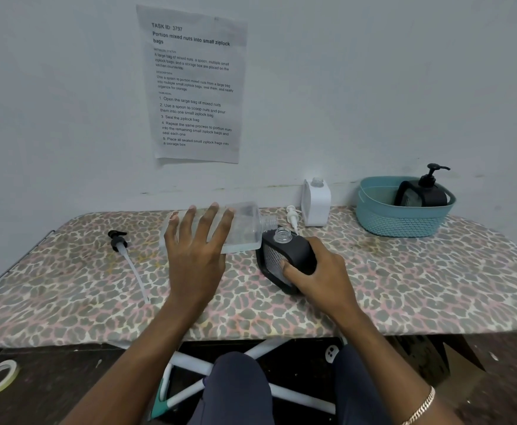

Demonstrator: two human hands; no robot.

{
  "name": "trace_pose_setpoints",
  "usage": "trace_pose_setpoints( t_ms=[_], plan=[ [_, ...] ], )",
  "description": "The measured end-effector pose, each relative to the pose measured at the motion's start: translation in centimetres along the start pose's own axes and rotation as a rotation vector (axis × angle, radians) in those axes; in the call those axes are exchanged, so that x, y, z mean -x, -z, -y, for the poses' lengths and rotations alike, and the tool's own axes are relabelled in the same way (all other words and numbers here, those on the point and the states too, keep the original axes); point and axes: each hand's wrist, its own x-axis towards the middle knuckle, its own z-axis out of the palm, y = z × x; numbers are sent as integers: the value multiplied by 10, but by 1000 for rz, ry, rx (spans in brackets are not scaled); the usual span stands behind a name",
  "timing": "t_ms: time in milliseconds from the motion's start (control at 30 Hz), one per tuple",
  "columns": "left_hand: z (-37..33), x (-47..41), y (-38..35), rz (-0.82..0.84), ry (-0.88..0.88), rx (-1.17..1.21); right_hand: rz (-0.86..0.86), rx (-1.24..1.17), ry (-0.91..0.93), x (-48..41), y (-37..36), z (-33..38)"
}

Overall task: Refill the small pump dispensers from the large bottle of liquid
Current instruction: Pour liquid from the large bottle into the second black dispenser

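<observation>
left hand [195,250]: you have it spread over the large bottle [245,228], fingers wrapped across its side. The bottle is tipped flat, neck pointing right.
right hand [321,271]: gripping the black dispenser [291,256], which leans on the bench [404,286] with its open neck up toward the bottle mouth.
pour: the bottle mouth sits just beside and slightly above the dispenser neck. Can't tell if liquid is running. Only a thin pool shows along the bottle's low side.
black pump [119,240]: off, lying on the bench well to the left, tube trailing toward you.
white dispenser [315,204]: uncapped, upright by the wall, fill level unreadable.
white pump [292,216]: lying just beside the white dispenser.
basket [404,219]: holds a second black dispenser [419,194], pump fitted. Likely finished, but that's my guess.
done: both bench dispensers are open, and one unit looks parked.
left: fill this black one, probably the white one too, refit both pumps and stow them.
progress: roughly mid-task, my estimate.
</observation>
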Motion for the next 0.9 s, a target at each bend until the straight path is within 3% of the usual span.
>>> trace_pose_setpoints(
  t_ms=[900],
  plan=[
    [1,-5,1,-30,-71,-89,-3,-17,5,1,1,-2]
  ],
)
